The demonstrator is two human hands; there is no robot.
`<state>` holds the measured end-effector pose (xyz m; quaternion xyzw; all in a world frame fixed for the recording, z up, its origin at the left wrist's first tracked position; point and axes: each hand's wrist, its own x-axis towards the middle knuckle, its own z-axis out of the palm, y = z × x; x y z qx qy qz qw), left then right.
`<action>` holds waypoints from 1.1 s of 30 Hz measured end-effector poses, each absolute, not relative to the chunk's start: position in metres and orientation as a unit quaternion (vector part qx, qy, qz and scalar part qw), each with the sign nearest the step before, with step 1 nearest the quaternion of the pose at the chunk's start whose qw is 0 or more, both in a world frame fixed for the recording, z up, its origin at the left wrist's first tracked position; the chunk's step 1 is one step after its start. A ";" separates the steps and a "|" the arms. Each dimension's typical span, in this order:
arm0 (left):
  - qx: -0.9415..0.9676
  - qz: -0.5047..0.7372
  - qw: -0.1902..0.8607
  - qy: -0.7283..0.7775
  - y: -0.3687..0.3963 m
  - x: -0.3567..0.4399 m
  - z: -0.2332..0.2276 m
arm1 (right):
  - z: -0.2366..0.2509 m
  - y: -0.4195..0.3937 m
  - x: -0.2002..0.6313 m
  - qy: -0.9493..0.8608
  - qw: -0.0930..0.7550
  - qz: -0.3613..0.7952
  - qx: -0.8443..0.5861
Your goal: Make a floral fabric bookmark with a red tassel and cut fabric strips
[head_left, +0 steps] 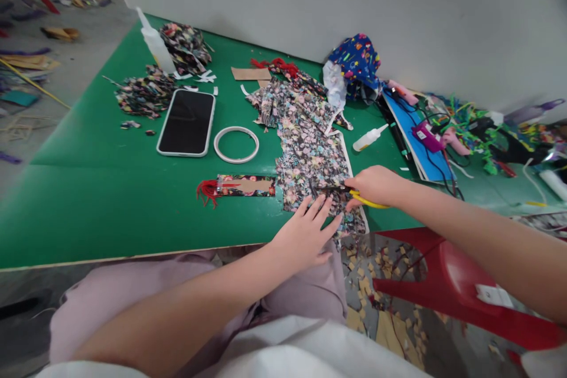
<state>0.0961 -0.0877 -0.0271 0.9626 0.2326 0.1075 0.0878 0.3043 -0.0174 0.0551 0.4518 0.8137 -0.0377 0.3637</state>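
Note:
My right hand [375, 186] grips yellow-handled scissors [354, 195] whose blades point left into a long piece of dark floral fabric [310, 156] spread on the green table [110, 189]. My left hand [305, 233] lies flat with fingers apart on the near end of that fabric at the table's front edge. Left of the hands rests a floral bookmark with a red tassel [239, 186].
A phone [186, 122], a tape ring [236, 144], a squeeze bottle [155, 47] and fabric scraps [146, 91] lie at left. A small glue bottle [368, 138], blue board [419, 142], glue guns and pipe cleaners crowd the right. A red stool [452, 283] stands below.

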 end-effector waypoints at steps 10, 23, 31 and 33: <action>0.962 0.107 0.090 0.234 -0.088 0.096 -0.029 | 0.057 -0.018 0.302 0.820 0.376 -0.004 0.431; 0.961 0.120 0.078 0.235 -0.088 0.096 -0.029 | 0.048 -0.025 0.308 0.842 0.291 -0.024 0.453; 0.962 0.124 0.076 0.232 -0.088 0.096 -0.030 | 0.039 -0.019 0.312 0.846 0.279 -0.036 0.453; 0.961 0.126 0.078 0.232 -0.088 0.096 -0.030 | 0.038 -0.019 0.312 0.854 0.274 -0.016 0.442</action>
